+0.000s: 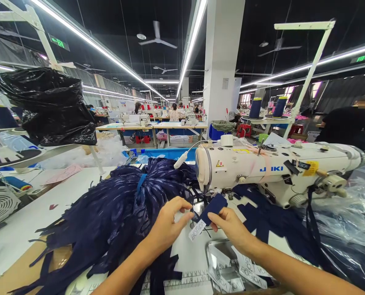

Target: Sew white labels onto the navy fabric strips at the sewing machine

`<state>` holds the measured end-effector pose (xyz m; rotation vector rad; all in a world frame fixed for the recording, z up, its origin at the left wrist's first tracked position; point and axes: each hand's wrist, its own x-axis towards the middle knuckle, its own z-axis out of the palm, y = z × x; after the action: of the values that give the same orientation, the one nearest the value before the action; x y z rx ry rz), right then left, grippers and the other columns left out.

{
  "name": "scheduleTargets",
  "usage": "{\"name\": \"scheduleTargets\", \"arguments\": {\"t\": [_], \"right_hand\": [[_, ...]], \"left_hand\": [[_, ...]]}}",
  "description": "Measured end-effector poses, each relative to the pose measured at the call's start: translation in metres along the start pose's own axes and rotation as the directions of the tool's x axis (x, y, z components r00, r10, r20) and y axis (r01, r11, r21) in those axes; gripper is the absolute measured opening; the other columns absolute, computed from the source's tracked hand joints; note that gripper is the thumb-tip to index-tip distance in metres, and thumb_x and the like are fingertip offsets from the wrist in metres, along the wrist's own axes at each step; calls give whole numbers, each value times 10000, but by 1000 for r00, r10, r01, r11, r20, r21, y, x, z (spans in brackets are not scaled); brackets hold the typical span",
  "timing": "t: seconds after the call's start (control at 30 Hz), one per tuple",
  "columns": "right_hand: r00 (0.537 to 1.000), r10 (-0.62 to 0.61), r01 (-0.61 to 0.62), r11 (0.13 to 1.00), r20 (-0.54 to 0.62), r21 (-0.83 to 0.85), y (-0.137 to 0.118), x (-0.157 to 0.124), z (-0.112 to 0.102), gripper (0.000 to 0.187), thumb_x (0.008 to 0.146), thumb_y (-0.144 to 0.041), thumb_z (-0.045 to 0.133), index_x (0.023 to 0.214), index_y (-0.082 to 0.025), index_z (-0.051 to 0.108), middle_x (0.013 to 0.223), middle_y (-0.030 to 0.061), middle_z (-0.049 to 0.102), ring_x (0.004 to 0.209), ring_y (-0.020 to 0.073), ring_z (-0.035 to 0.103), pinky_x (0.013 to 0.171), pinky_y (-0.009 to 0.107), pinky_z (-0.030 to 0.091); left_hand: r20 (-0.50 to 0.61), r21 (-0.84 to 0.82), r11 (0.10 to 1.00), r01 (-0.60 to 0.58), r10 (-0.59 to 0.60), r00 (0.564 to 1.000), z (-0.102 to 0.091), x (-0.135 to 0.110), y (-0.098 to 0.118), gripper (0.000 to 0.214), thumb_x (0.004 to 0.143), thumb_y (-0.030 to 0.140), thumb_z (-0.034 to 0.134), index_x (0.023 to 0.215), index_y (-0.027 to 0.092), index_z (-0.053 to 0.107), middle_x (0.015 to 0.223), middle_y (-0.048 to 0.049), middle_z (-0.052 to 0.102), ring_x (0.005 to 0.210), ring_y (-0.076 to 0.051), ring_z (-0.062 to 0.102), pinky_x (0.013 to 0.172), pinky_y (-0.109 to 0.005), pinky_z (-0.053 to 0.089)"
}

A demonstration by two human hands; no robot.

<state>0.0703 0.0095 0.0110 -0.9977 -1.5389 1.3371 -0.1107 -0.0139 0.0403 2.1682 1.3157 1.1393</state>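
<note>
My right hand point(228, 227) pinches a small navy fabric piece point(213, 211) together with a white printed label point(197, 230) that sticks out at its lower left end. My left hand point(173, 219) hovers just left of the piece, thumb and fingers apart, with nothing visible between them. Right behind both hands is the needle end of a white sewing machine point(240, 166). A large tied bundle of navy straps point(117, 205) lies to the left, under and beside my left forearm. Below my right hand, a metal tray point(211, 250) holds several white labels point(246, 266).
More navy fabric pieces point(262, 213) lie under and right of the machine, near clear plastic bags point(351, 209). A printed ruler point(182, 282) lies along the table's front. A black plastic bag point(53, 106) hangs at the left. Another person point(348, 123) is at the far right.
</note>
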Motion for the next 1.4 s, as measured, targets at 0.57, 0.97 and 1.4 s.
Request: {"name": "scheduleTargets", "arguments": {"t": [0.57,0.97,1.4], "right_hand": [[997,-40,44,998,73,-54,-3,-4,-6,327,699,-388,523,486,-187,378,455,-52,355,464,79,310,462,228,257],[996,-26,34,995,90,-91,11,-5,-25,448,764,-496,479,462,-170,417,489,-29,406,513,95,344,569,252,290],[991,75,-92,985,-114,-146,26,-9,-30,492,688,-575,491,401,-181,422,406,-14,407,431,99,370,493,256,296]], "left_hand": [[91,-96,994,58,-49,995,2,-2,0,219,820,312,375,662,179,449,602,11,472,571,-118,431,555,-225,358],[-164,275,961,-4,51,985,-32,-8,-15,248,800,299,412,900,199,616,1142,-85,538,960,-213,553,814,-317,448],[257,130,989,73,-105,961,48,-1,-11,296,826,295,421,626,197,617,555,-3,588,575,-158,480,632,-253,343]]}}
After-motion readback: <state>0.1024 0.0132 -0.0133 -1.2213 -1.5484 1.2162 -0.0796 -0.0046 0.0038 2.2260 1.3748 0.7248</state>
